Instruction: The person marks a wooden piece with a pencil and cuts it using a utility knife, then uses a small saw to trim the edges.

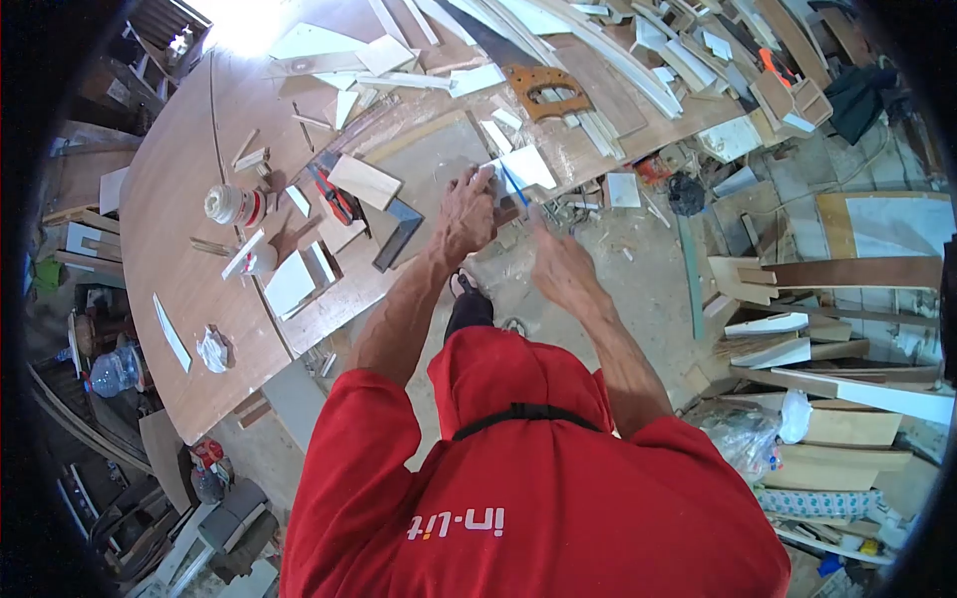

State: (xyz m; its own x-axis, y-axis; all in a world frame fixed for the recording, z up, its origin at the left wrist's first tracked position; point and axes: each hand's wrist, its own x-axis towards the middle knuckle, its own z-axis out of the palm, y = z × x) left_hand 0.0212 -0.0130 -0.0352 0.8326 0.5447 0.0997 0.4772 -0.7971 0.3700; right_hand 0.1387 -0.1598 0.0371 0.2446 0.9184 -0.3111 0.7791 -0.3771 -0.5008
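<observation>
My left hand [467, 211] rests at the front edge of the workbench, its fingers curled down on a small white board [528, 167]. My right hand [566, 267] is closed around the near end of a thin blue tool [512, 185], which lies across the white board; motion blur hides its exact kind. Left of my left hand are a dark try square [399, 235], a pale wooden block [365, 181] and red-handled pliers [336, 197]. A handsaw with a brown wooden handle [546, 93] lies beyond the white board.
The wooden workbench [179, 239] carries offcuts, a jar [235, 205] and a crumpled white wad [212, 351]. Long boards [598, 50] lie at the far right. Stacked planks [827, 344] and a plastic bag [743, 431] stand right of my body. Scraps litter the floor.
</observation>
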